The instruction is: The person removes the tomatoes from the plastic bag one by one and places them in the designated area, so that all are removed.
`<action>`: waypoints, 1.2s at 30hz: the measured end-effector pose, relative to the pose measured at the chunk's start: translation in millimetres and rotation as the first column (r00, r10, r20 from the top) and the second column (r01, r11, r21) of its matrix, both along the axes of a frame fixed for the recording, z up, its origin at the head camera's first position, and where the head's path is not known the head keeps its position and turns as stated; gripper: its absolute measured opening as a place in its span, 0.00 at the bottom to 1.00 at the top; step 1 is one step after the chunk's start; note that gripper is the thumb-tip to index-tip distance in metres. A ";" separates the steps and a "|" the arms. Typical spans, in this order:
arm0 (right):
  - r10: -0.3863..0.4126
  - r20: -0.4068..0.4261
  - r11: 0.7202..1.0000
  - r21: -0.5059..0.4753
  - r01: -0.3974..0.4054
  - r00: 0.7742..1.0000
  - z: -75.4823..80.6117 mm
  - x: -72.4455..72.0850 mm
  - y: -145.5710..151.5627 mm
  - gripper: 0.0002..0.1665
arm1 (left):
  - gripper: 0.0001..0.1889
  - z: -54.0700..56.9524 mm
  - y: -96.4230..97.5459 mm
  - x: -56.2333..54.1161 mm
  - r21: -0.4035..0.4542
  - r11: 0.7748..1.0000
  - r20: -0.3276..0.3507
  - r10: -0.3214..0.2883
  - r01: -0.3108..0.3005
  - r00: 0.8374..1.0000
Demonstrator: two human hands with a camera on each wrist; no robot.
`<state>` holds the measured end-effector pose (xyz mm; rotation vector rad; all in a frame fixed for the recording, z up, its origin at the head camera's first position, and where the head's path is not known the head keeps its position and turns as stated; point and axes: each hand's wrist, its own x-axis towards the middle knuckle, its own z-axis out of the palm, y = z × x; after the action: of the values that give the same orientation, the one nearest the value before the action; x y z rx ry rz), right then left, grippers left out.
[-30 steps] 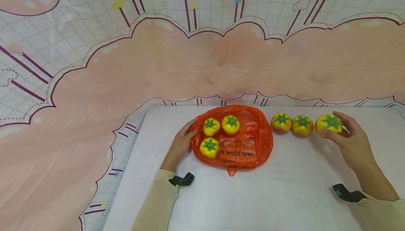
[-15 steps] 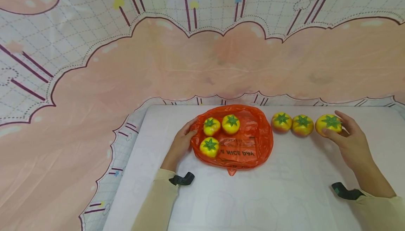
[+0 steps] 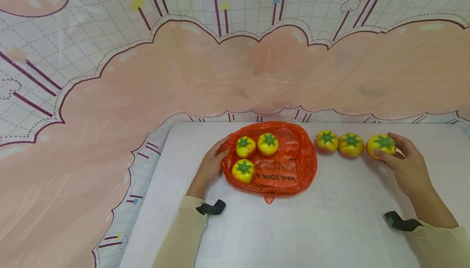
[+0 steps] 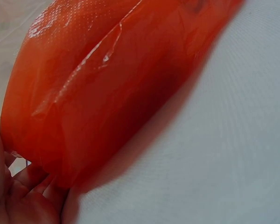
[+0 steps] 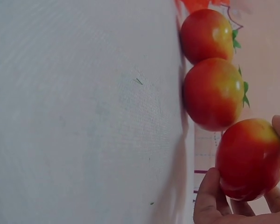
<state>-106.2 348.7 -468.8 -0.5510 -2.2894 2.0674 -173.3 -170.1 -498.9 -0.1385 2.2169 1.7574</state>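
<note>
My left hand (image 3: 211,162) pinches the left rim of a red plastic bag (image 3: 279,174), its mouth spread wide. In the left wrist view, thumb and fingers are at the edge of the thin film. Three yellow-and-red tomatoes with green star-shaped tops lie in the bag: one at the upper left (image 3: 245,147), one beside it (image 3: 268,144) and one at the lower left (image 3: 243,170). Over at the right, my right hand (image 3: 411,166) holds another tomato (image 5: 250,158) between thumb and fingers. The right wrist view shows it raised off the table.
Two more tomatoes stand side by side right of the bag, a left one (image 3: 326,142) and a right one (image 3: 351,145), near the back of the white table (image 3: 293,235). A patterned cloth (image 3: 235,72) hangs behind the table. Each wrist carries a black device (image 3: 211,208).
My right hand shifts very slightly, still holding the tomato. The left hand, the bag and the other tomatoes stay where they were.
</note>
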 end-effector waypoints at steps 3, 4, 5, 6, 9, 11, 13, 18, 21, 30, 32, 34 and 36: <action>-0.006 -0.009 0.999 -0.041 0.005 1.000 -1.4 0.2 1.2 0.48 | 0.23 -0.2 0.2 -0.1 -0.001 1.000 0.003 0.003 -0.003 1.000; -0.006 -0.010 0.999 -0.046 0.005 1.000 -1.8 0.4 1.6 0.48 | 0.23 -0.3 0.3 0.0 -0.001 1.000 0.002 0.003 -0.003 1.000; -0.006 -0.011 0.999 -0.051 0.005 1.000 -2.2 0.6 1.9 0.48 | 0.23 -0.3 0.3 0.0 0.000 1.000 0.000 0.002 -0.002 1.000; -0.004 -0.012 0.998 -0.058 0.004 1.000 -2.6 0.7 2.1 0.48 | 0.23 -0.3 0.4 0.0 0.002 1.000 -0.002 0.002 -0.002 1.000; 0.000 -0.021 0.996 -0.091 -0.002 1.000 -3.9 1.2 2.9 0.47 | 0.23 -1.0 0.5 -0.1 0.004 1.000 -0.008 -0.003 0.003 1.000; 0.004 -0.025 0.993 -0.120 -0.007 1.000 -4.8 1.2 3.4 0.47 | 0.23 -1.3 0.7 -0.2 0.004 1.000 -0.014 -0.005 0.005 1.000; 0.007 -0.021 0.991 -0.135 -0.010 1.000 -5.7 1.2 3.8 0.47 | 0.23 -1.4 0.9 -0.2 0.000 1.000 -0.012 -0.007 0.007 1.000; 0.007 0.004 0.992 -0.123 -0.006 1.000 -7.2 -0.4 3.5 0.48 | 0.23 -0.5 0.8 0.2 -0.008 1.000 -0.004 -0.003 0.003 1.000; 0.005 0.026 0.996 -0.095 -0.002 1.000 -7.5 -2.0 2.6 0.49 | 0.23 -0.5 0.6 -0.2 -0.007 1.000 0.004 0.000 0.000 1.000; 0.033 0.068 0.999 0.022 -0.034 0.997 -7.8 -4.4 2.5 0.51 | 0.23 -3.0 -0.5 -1.3 -0.007 1.000 -0.002 0.000 0.000 1.000; 0.039 0.077 0.998 0.037 -0.042 0.996 -8.3 -5.1 3.1 0.51 | 0.23 -3.7 -0.8 -1.6 -0.007 1.000 0.001 -0.001 0.001 1.000; 0.047 0.095 0.995 0.080 -0.054 0.994 -9.1 -6.0 3.7 0.50 | 0.23 -4.1 -1.0 -1.7 -0.012 1.000 0.001 0.000 0.000 1.000; 0.056 0.116 0.990 0.124 -0.070 0.992 -10.1 -7.0 4.3 0.50 | 0.23 -4.4 -1.3 -2.0 -0.015 1.000 0.001 0.002 -0.002 1.000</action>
<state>-113.2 353.0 -478.8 -0.6116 -2.5117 1.9444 -175.3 -171.3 -503.3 -0.1444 2.2299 1.7420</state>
